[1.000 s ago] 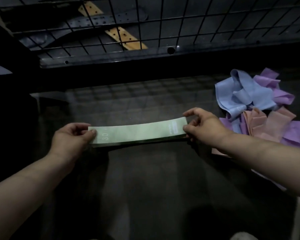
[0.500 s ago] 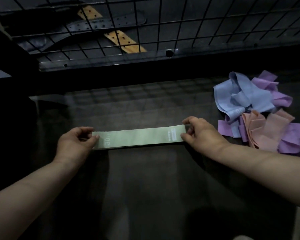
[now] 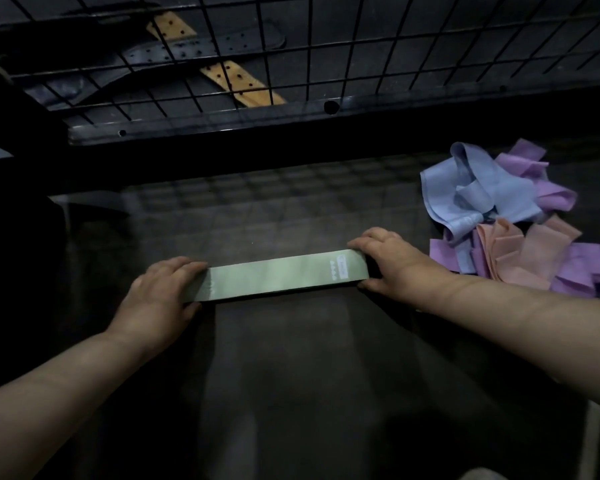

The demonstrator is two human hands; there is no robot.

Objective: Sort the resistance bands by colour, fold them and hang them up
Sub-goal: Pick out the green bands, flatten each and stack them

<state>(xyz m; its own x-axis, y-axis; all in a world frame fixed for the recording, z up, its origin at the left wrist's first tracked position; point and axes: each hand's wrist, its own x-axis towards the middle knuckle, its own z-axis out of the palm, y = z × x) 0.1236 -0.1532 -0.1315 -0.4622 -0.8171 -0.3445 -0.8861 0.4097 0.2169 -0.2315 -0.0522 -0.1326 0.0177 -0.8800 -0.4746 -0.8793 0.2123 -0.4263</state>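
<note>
Lower than a second ago, the green band [image 3: 274, 279] now lies flat across the middle of the tabletop [image 3: 291, 375], and both my hands have come down with it. My left grip [image 3: 163, 292] is closed over the band's left end, fingers on top and thumb at the near edge. My right grip [image 3: 395, 268] holds the right end the same way, just beside the printed label [image 3: 340, 269]. Whether the band is stretched or only laid out I cannot tell.

The main risk, as I judge it, is the band itself. It is elastic, so if one end slips while I bring it over to fold, it may spring back and the halves will land crooked. The tabletop looks glossy, which could let the lower layer slide under a light press.

My right forearm [image 3: 516, 317] lies close beside the pile of unsorted bands [image 3: 499, 209] near the right edge. A careless sweep could drag blue, purple and pink loops onto the green one and muddle the sorting. The light is dim too, so pink and purple could be mistaken for each other.

The wire grid [image 3: 361, 46] stands beyond the far edge, well apart from the band, and a loose fold could open on the way up to it.
</note>
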